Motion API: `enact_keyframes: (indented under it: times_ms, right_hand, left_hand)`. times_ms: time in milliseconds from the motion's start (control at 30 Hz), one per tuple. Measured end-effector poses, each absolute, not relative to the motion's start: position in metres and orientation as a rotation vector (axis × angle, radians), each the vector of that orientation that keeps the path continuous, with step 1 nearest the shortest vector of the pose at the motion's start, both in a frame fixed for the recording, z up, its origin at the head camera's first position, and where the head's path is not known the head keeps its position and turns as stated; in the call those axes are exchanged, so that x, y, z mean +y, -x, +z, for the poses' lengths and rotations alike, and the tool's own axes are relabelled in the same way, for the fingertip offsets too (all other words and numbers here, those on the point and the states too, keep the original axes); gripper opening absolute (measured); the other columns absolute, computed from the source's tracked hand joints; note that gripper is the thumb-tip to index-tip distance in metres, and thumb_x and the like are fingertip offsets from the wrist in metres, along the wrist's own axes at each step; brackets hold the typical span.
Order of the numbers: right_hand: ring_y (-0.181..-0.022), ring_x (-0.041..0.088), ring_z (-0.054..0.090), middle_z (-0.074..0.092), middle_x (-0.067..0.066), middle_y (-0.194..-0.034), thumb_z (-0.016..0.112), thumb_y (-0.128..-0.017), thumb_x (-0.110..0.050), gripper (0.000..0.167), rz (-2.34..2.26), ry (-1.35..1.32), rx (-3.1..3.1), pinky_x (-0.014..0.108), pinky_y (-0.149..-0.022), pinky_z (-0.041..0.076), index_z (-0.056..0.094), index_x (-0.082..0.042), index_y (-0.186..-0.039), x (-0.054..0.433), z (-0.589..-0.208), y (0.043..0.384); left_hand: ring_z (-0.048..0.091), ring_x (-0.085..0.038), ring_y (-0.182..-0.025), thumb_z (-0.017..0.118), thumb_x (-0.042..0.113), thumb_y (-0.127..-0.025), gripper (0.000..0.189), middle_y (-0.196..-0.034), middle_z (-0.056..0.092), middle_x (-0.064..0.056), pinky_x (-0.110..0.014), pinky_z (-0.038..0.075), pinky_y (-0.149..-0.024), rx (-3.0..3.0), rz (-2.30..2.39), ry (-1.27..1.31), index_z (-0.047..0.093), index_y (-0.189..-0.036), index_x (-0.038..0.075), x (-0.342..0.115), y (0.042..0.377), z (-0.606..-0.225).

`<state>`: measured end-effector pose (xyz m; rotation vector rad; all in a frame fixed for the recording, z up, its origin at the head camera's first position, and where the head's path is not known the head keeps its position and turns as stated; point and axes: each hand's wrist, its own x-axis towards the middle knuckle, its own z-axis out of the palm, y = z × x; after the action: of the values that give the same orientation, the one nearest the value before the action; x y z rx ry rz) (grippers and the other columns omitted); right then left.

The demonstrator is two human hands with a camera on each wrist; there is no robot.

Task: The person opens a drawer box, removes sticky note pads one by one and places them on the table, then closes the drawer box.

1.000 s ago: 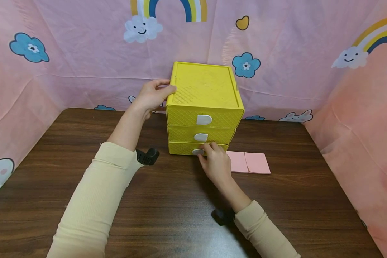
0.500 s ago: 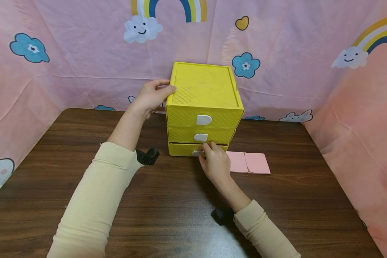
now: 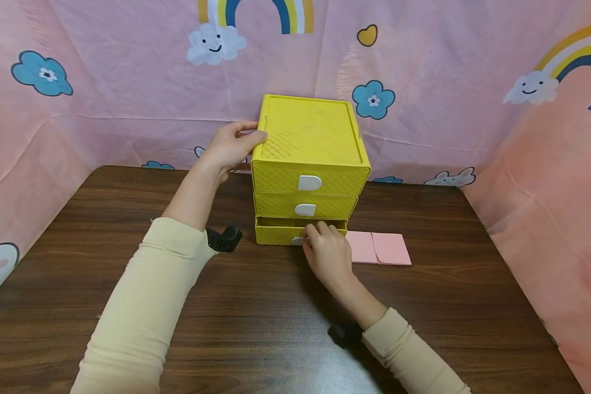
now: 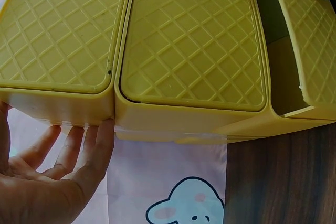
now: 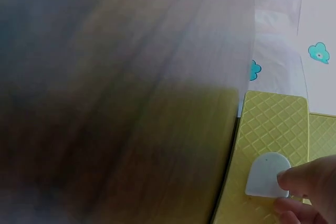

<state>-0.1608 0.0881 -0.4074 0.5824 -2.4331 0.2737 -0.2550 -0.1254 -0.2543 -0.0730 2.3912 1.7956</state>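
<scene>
Yellow three-drawer cabinet [image 3: 310, 131] stands at the far middle of the desk [image 3: 226, 317], bottom drawer [image 3: 276, 235] partly out. Left hand [image 3: 230, 145]: fingers spread, touching the cabinet's left side. Right hand [image 3: 329, 254]: fingers pinching the bottom drawer's white handle [image 5: 265, 176]. Two pink squares [image 3: 392, 249] lie just right of the cabinet.

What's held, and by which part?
The yellow plastic bottom drawer, by its white rounded handle, in the right hand; the left hand touches the yellow cabinet.

It's lattice-ridged plastic across the yellow drawer unit [image 3: 310, 131], smooth white handles [image 3: 310, 183], glossy wood grain on the table [image 3: 236, 317], creased cloth [image 3: 300, 71] far behind!
</scene>
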Motion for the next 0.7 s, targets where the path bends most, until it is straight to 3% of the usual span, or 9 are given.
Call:
enact_keyframes:
  times_ms: [100,333,700]
  right_hand:
    - [-0.064,0.02,0.056,0.058,0.001,-0.074,0.071,-0.077,-0.014,0.01,0.257,-0.6,-2.435,0.031,-0.051,0.045,0.063,-0.014,-0.082,0.089,-0.407,0.16]
    - [-0.06,0.02,0.053,0.058,0.001,-0.07,0.067,-0.08,-0.011,0.006,0.211,-0.662,-2.394,0.03,-0.048,0.042,0.062,-0.013,-0.077,0.09,-0.406,0.156]
    - [-0.061,0.02,0.054,0.06,0.0,-0.07,0.067,-0.08,-0.012,0.008,0.161,-0.737,-2.357,0.03,-0.049,0.041,0.063,-0.012,-0.074,0.093,-0.404,0.149]
  left_hand:
    - [0.052,-0.02,-0.113,0.055,0.037,-0.09,0.056,-0.134,0.047,-0.006,-0.035,0.038,-0.097,2.383,1.813,0.073,0.037,-0.142,0.023,-0.125,0.255,-0.254]
    - [0.051,-0.021,-0.114,0.055,0.037,-0.09,0.056,-0.134,0.046,-0.006,-0.036,0.036,-0.1,2.391,1.814,0.062,0.037,-0.141,0.022,-0.125,0.256,-0.256]
    - [0.051,-0.021,-0.113,0.055,0.037,-0.09,0.056,-0.134,0.047,-0.006,-0.034,0.038,-0.093,2.391,1.812,0.061,0.038,-0.141,0.023,-0.125,0.256,-0.255]
